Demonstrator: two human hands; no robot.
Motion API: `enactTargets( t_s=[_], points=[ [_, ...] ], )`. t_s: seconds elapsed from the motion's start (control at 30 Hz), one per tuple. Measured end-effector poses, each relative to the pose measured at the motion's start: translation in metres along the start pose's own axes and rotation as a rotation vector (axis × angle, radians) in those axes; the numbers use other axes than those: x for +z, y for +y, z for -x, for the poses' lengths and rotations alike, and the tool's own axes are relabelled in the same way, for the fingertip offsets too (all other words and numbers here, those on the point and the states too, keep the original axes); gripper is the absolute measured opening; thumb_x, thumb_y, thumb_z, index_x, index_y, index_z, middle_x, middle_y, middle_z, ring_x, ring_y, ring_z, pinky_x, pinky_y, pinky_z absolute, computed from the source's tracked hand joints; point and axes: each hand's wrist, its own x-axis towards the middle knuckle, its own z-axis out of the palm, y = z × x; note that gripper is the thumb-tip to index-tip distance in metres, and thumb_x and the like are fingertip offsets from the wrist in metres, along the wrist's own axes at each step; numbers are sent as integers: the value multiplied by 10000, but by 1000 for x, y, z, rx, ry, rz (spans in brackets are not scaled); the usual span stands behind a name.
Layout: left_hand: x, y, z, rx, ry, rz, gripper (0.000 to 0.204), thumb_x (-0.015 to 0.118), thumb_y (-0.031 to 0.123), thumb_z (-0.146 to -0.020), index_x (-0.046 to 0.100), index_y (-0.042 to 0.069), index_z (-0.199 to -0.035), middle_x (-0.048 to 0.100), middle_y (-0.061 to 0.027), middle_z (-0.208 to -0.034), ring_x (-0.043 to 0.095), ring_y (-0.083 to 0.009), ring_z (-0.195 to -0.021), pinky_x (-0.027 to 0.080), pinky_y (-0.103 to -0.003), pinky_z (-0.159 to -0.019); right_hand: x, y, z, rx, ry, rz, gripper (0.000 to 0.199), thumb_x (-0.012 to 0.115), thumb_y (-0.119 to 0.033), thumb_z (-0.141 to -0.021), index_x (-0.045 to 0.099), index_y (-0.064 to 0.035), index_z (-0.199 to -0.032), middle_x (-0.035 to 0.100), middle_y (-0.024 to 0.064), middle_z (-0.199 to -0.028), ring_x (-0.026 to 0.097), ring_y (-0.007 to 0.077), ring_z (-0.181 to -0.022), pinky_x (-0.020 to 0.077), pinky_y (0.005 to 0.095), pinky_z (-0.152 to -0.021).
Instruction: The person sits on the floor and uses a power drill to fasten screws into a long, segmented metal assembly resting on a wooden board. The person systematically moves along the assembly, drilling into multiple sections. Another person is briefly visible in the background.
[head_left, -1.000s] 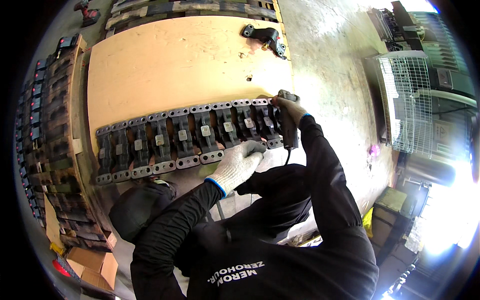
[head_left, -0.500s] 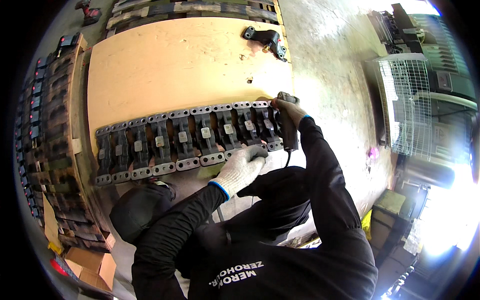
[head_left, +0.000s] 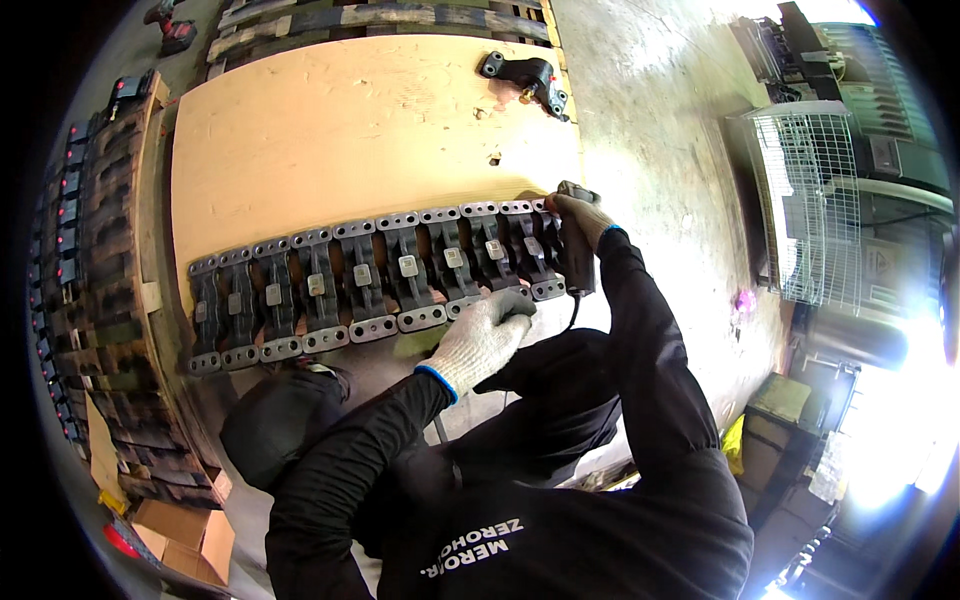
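Observation:
A row of black cast metal brackets (head_left: 408,266) lies side by side along the near edge of a tan sheet. Each has flat grey ends with bolt holes and a small pale label on its middle. My gloved right hand (head_left: 582,214) is closed around a dark corded hand tool (head_left: 577,262) at the row's right end. The tool stands upright against the last bracket, its cord hanging from the lower end. My gloved left hand (head_left: 482,338) lies at the near ends of the right-hand brackets, fingers curled over one bracket's end; its fingertips are partly hidden.
A separate black bracket (head_left: 528,82) with a brass-coloured fitting lies on the sheet's (head_left: 330,130) far right corner. Wooden pallets (head_left: 110,250) with more parts stand at left. A cardboard box (head_left: 185,540), a wire mesh basket (head_left: 810,200) and a red-black power tool (head_left: 172,30) are around.
The whole view has shifted very slightly. Both hands, the tool and the brackets keep the same places relative to one another.

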Motion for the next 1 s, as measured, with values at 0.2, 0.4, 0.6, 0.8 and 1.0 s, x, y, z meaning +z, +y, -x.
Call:
enactTargets(
  t_s=[0.2,0.4,0.6,0.8,1.0],
  points=[
    [-7,7,4,5,6,41,274,582,187,-958,703,48,-1162,728,-147,-986,678,-247,-885,525,-364,-846,-28,25,-28,8,28,-13,330,722,-416,-914,705,-117,-1053,671,54,-811,657,185,-656,554,337,-591],
    [-7,1,4,-39,-57,29,313,563,167,-990,674,-17,-1217,730,-98,-1073,665,-169,-1014,515,-314,-924,-12,11,-18,36,-64,-11,362,711,-425,-924,685,-95,-1069,671,85,-812,651,217,-610,566,362,-567],
    [-10,4,2,-12,-61,3,300,560,155,-991,676,-23,-1201,721,-98,-1058,662,-169,-1001,514,-312,-921,-28,28,-43,5,-22,22,523,748,-482,-879,635,-47,-1146,661,121,-804,677,250,-646,577,376,-582],
    [-13,8,21,-52,-26,24,272,564,137,-987,689,-21,-1169,715,-114,-1063,662,-199,-1017,505,-323,-930,20,-29,30,-2,-76,67,760,807,-448,-829,455,-17,-1346,651,174,-1017,689,262,-738,605,407,-635],
    [-10,4,20,32,-75,47,274,572,150,-987,691,-33,-1152,701,-122,-1097,651,-209,-1011,499,-327,-938,-9,-3,-16,55,-73,121,809,818,-454,-808,453,-21,-1386,650,189,-1077,693,266,-780,597,407,-667]
  ],
)
